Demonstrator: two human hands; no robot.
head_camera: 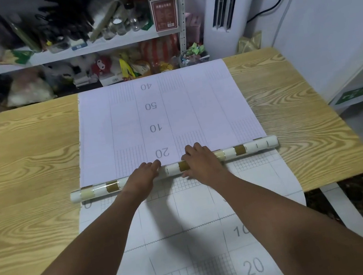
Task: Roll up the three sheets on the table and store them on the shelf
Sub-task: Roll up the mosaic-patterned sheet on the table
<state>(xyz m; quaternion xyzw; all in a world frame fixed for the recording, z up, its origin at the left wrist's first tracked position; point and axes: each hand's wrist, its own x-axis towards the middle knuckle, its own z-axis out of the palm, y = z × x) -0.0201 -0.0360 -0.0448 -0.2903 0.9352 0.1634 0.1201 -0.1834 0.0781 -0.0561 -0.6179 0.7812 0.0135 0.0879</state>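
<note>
Light wood-grain desk (30,147) fills most of the view. Behind it is a white metal shelf unit (99,48). Its upper board holds glass jars, bottles, black tangled stuff and a red-brown carton (165,14); the lower level has plush toys and snack packs (blurry, can't tell more).

A pale lilac-white sheet printed with upside-down numbers 40, 50, 10, 20 (125,117) lies flat across the far half of the desk. A white grid-printed sheet (187,238) covers the near half and hangs over the near edge.

A white-and-gold checked roll (96,191) lies crosswise mid-desk where the two sheets meet, with both ends past the sheet edges.

Both bare arms reach straight forward, palms down. The left hand (142,174) has its fingers bent over the top of the roll, thumb hidden. The right hand (199,160), just beside it, has its fingers curled over the roll, thumb on the near side.
</note>
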